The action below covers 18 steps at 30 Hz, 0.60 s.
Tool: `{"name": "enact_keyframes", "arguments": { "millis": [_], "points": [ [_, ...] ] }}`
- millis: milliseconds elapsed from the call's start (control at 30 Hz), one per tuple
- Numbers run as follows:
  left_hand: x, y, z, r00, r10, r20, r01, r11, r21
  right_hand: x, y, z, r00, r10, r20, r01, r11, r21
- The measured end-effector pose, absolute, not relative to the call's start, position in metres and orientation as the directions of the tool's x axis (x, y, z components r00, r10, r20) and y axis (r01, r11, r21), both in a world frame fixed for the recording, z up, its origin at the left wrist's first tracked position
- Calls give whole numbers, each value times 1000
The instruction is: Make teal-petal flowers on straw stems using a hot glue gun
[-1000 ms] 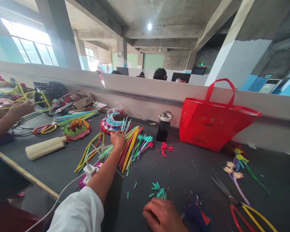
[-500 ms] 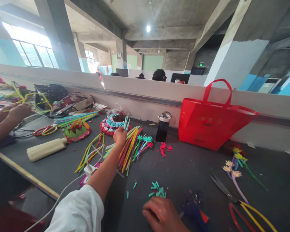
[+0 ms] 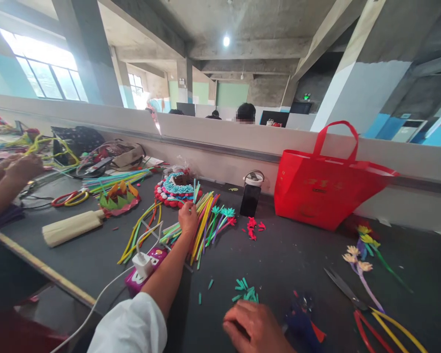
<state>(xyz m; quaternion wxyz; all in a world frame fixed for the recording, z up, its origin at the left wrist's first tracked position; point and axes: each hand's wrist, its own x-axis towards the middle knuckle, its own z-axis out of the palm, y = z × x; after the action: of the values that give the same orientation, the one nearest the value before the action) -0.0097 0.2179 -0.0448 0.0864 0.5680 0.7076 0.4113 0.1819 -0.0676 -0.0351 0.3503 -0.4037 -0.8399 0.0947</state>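
Observation:
My left hand (image 3: pixel 188 218) reaches out across the dark table (image 3: pixel 286 255) and is closed on a teal stick that it lifts out of the pile of coloured sticks (image 3: pixel 202 220). My right hand (image 3: pixel 252 327) rests near the front edge with its fingers curled, beside a dark blue and red craft piece (image 3: pixel 304 323); what it holds, if anything, is hidden. Short teal cut pieces (image 3: pixel 245 292) lie just beyond it. A round red, white and teal craft piece (image 3: pixel 174 189) sits behind the pile.
A red tote bag (image 3: pixel 323 184) and a dark bottle (image 3: pixel 250 196) stand by the back wall. Scissors (image 3: pixel 347 290) and pipe-cleaner flowers (image 3: pixel 358 255) lie at right. A power strip with a white plug (image 3: pixel 144 267) sits beside my left arm. Another person's hands (image 3: pixel 20 169) work at far left.
My left hand has closed on a teal stick and drawn slightly back toward me from the pile. My right hand has stayed in place.

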Motion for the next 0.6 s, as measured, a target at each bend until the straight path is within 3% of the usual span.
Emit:
{"name": "enact_keyframes", "arguments": {
  "millis": [133, 267, 367, 600],
  "points": [
    [-8, 217, -48, -344, 862, 372, 740, 5, 672, 176, -63, 1, -586, 637, 500, 584, 760, -285],
    [-8, 216, -51, -333, 856, 395, 738, -24, 674, 173, -17, 49, -599, 712, 367, 707, 685, -176],
    [-8, 215, -54, -322, 849, 420, 736, -55, 674, 164, 43, 71, -578, 728, 370, 791, 610, 35],
    [-8, 214, -60, -294, 833, 469, 740, -112, 664, 105, 157, 84, -622, 727, 289, 783, 583, 219]
  ]
}}
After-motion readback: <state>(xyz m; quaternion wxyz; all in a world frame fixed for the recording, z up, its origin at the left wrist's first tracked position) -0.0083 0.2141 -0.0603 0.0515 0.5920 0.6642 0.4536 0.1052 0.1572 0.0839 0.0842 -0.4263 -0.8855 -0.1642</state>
